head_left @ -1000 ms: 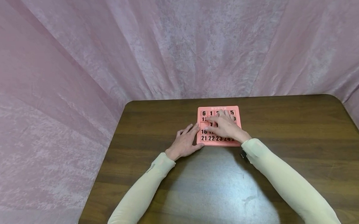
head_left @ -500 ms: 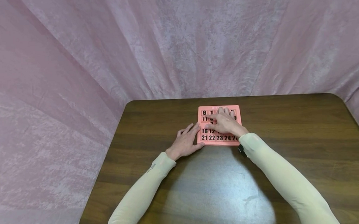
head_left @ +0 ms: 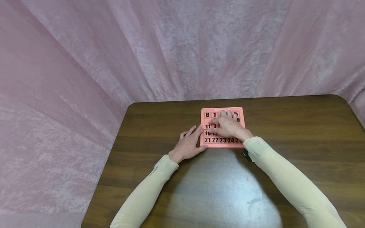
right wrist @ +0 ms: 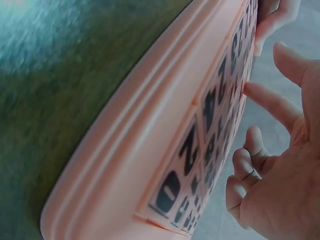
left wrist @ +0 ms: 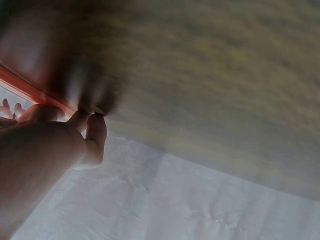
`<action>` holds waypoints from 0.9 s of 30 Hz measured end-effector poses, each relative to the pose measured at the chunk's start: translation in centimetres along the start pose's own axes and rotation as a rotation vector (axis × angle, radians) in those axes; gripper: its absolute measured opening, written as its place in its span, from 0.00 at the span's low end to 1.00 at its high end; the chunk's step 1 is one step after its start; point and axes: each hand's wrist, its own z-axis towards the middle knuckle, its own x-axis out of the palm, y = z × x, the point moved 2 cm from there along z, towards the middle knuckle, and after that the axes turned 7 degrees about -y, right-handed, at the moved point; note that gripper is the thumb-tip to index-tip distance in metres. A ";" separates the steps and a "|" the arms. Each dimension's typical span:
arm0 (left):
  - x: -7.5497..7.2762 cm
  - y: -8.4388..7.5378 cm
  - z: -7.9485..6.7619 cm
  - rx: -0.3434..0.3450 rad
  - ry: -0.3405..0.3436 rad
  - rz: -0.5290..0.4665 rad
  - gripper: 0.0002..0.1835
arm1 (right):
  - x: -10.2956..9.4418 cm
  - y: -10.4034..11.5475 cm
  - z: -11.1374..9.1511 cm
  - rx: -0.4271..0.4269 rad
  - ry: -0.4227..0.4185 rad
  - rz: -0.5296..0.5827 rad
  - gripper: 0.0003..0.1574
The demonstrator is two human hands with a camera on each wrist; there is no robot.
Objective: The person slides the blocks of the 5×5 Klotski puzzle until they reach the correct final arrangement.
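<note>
A pink sliding number puzzle (head_left: 222, 145) with black-numbered tiles lies flat on the table in the head view. My left hand (head_left: 186, 146) rests at its left side, fingers spread against the edge and the thumb at the near corner. Over the board is my right hand (head_left: 229, 126), hiding several middle tiles. Its index fingertip is at the left columns, just above the 11 tile (head_left: 207, 127), and the thumb points left below it. In the right wrist view, the index finger (right wrist: 270, 102) reaches the tile faces while the other fingers bend loosely. A bare slot shows between 6 and 11.
The brown wooden table (head_left: 298, 133) stretches away on both sides of the puzzle. Pink velvet curtain (head_left: 192, 46) hangs behind its far edge and down the left. Light glares off the near tabletop, and a dark device sits under my right cuff.
The 11 tile has slid down one row toward me, so the bare slot is now in the second row at the left. My right index finger moved slightly down with it; my left hand stays put.
</note>
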 end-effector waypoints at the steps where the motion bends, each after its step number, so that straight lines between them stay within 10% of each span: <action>1: 0.0 0.0 0.0 0.000 -0.001 -0.002 0.44 | 0.0 0.1 0.0 -0.003 0.000 -0.005 0.32; 27: -0.1 0.0 -0.2 -0.005 0.011 -0.017 0.45 | -0.3 -0.5 2.7 0.047 -0.005 -0.041 0.42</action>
